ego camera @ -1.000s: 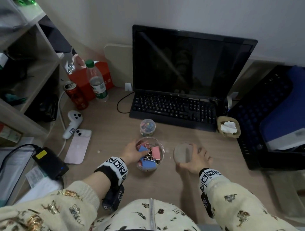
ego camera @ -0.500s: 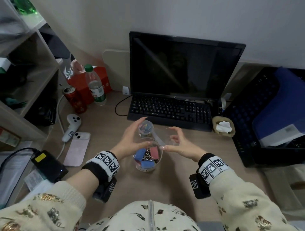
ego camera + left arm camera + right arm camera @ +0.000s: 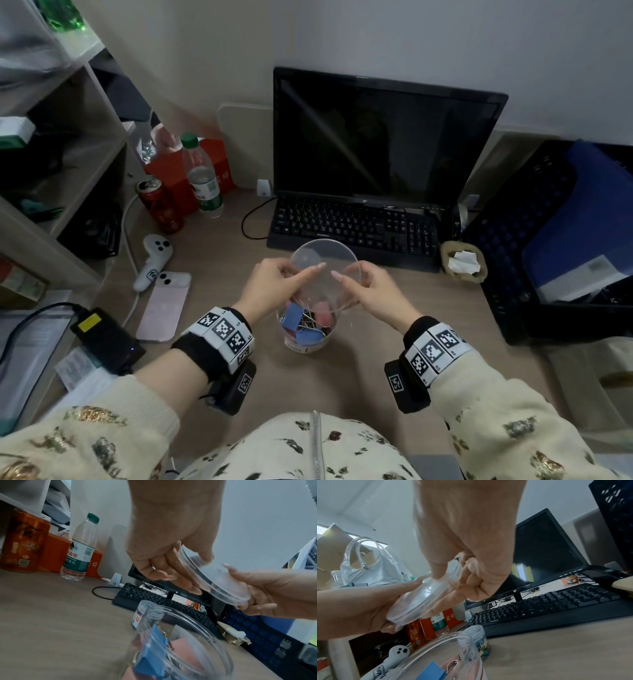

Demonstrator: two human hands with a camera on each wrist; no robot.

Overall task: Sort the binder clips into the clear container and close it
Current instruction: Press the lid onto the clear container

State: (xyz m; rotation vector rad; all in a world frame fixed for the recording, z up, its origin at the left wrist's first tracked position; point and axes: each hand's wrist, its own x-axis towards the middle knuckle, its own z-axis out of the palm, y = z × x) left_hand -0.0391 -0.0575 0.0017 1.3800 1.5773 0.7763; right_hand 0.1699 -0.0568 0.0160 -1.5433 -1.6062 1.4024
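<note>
Fingers pinching lid edges, above open container

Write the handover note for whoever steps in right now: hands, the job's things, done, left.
Left hand: pinches the clear lid at its left edge.
Right hand: pinches the same lid at its right edge.
The lid is held tilted in the air above the clear container, which stands open on the desk.
Done: blue and pink binder clips lie inside the container.
Left: lower the lid onto the rim and close it.
</note>
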